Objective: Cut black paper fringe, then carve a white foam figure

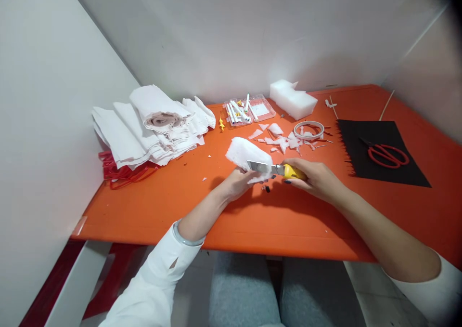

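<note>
We find the right hand (317,177) closed firmly around the yellow handle of a utility knife (276,169), with the blade extended leftward. The left hand (238,182) is curled under a white foam piece (243,152), gripping it just above the orange table (180,197) (the blade lies across the foam's near face). Beyond the hands, foam scraps (281,141) lie scattered beside a tape ring (308,129); a foam block (292,98) sits farther back. Red scissors (386,154) rest on a black sheet (378,173) at right.
</note>
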`<state>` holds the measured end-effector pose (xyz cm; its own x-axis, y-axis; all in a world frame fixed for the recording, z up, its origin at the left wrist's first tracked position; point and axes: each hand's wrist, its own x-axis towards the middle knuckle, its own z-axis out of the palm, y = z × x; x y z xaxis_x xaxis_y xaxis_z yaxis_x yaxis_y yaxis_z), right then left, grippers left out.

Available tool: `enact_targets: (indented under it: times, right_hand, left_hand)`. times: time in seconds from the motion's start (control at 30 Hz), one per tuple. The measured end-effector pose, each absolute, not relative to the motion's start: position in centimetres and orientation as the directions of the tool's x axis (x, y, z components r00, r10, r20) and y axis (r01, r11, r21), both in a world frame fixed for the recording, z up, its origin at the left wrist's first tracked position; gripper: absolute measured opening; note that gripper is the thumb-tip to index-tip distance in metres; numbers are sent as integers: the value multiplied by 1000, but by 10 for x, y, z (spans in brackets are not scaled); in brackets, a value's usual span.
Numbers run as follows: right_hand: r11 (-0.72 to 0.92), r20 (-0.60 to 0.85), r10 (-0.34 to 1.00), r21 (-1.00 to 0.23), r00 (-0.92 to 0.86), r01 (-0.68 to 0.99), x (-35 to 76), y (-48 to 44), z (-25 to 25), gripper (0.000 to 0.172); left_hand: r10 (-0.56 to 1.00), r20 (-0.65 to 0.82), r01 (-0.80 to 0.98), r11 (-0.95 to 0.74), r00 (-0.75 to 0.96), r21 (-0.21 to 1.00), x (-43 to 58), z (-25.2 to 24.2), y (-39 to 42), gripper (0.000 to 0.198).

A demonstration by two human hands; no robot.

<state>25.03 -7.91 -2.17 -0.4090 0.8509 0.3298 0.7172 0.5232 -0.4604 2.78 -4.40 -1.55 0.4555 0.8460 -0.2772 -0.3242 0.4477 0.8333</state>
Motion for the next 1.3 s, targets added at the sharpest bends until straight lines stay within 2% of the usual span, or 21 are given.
enact_targets:
  times: [0.13, 0.37, 0.5, 0.73, 0.87, 1.0, 1.2, 1.3]
  right_hand:
    - [516, 313, 856, -491, -411, 702, 249, -79, -20, 29]
    - [494, 298, 869, -477, -395, 727, 252, -79, -18, 30]
    - [514, 297, 858, -463, -420, 722, 251, -79, -19, 29]
    - [476, 333, 873, -416, -358, 775, 255, -77, -22, 32]
    - [473, 361, 866, -372, -345, 799, 257, -76, -23, 32]
    - [476, 327, 871, -383, -366, 791, 256, -77, -25, 32]
    - [479, 308, 873, -402, -378, 780, 254, -76, -26, 32]
    - [473, 294, 878, -421, -377, 774, 254, -75, -26, 32]
  left_hand:
    - [798, -180, -299, 410, 575, 861, 29, -19, -45, 22]
    - [827, -100, -290, 303, 553, 908, 21, -15, -40, 24]
    - [822, -111, -260, 300, 559, 918, 20, -19, -40, 29]
    - [846, -128, -339, 340, 518, 877, 20, -8, -39, 28]
    - [857, -174, -355, 375, 485, 856, 20, -8, -39, 36]
    - [833, -211, -327, 415, 511, 849, 21, -15, -40, 44]
    - [816, -158, -243, 342, 556, 908, 20, -19, -41, 30]
    - [817, -155, -244, 339, 555, 909, 19, -18, -38, 31]
